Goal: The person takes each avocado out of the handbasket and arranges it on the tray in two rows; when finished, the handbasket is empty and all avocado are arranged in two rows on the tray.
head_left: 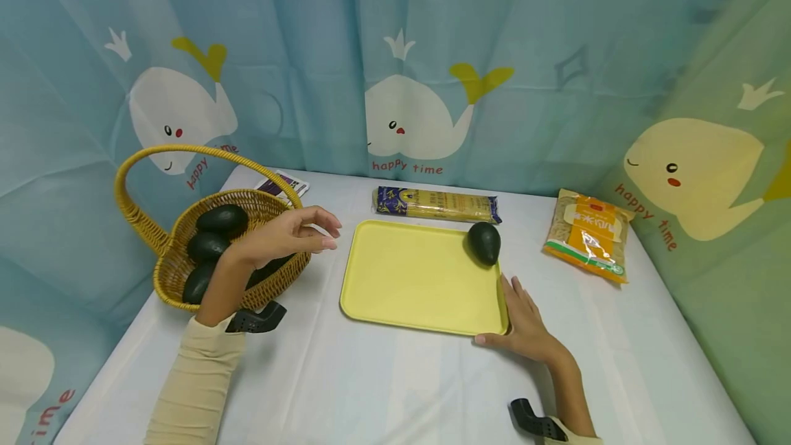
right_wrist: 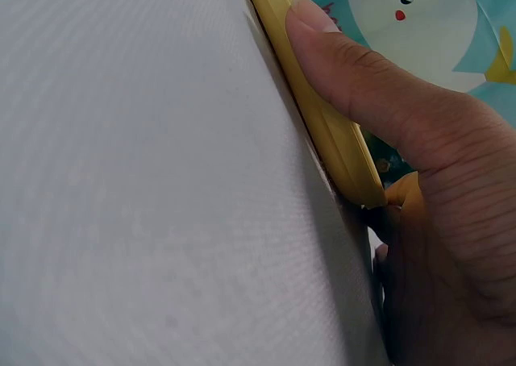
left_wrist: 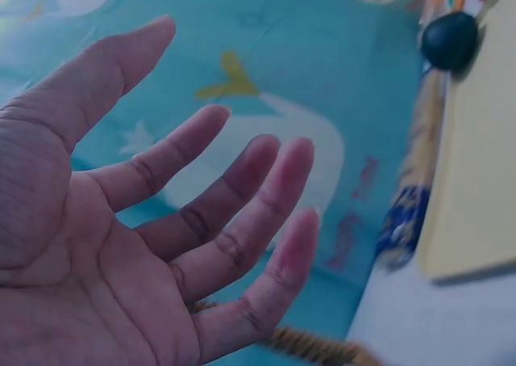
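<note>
A yellow tray [head_left: 420, 280] lies flat on the table, with one dark green avocado [head_left: 484, 244] at its far right corner. At the tray's near right corner is my right hand [head_left: 525, 325], its thumb touching the front rim and its straight fingers along the right side. In the right wrist view, the thumb [right_wrist: 363, 76] rests against the rim. My left hand [head_left: 290, 232] hovers over the right side of a wicker basket [head_left: 272, 294], fingers loosely bent and the palm holding nothing. Several avocados [head_left: 222, 220] lie in the basket, partly hidden by the left arm.
The basket's tall handle [head_left: 204, 150] arches over it. Behind the tray lies a long pack of noodles [head_left: 435, 204]. An orange-and-clear food bag [head_left: 590, 235] lies at the right. A purple-and-white packet [head_left: 284, 184] is behind the basket. Curtains [head_left: 321, 67] enclose the table.
</note>
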Demonstrator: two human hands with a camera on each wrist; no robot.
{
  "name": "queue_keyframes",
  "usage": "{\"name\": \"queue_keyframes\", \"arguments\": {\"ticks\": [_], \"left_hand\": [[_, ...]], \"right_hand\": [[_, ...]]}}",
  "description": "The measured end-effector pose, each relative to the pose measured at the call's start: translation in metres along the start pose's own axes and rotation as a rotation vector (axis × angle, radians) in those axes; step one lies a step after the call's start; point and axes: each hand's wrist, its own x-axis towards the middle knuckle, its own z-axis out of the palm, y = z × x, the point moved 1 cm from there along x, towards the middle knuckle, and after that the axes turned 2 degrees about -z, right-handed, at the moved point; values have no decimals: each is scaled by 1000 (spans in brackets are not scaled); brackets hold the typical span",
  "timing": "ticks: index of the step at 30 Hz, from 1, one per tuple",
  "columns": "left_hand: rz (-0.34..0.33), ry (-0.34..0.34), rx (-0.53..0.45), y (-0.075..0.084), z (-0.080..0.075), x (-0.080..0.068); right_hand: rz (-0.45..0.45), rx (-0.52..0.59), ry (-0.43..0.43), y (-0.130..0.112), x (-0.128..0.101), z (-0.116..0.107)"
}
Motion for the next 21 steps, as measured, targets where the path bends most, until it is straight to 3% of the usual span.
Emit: {"name": "queue_keyframes", "arguments": {"ticks": [11, 14, 21], "left_hand": [[-10, 12, 17, -8, -47, -35], [-9, 58, 32, -12, -60, -41], [-85, 177, -4, -27, -95, -48]], "right_hand": [[-10, 1, 5, 0, 1, 1], [2, 3, -1, 0, 0, 0], [0, 16, -9, 2, 2, 0]]}}
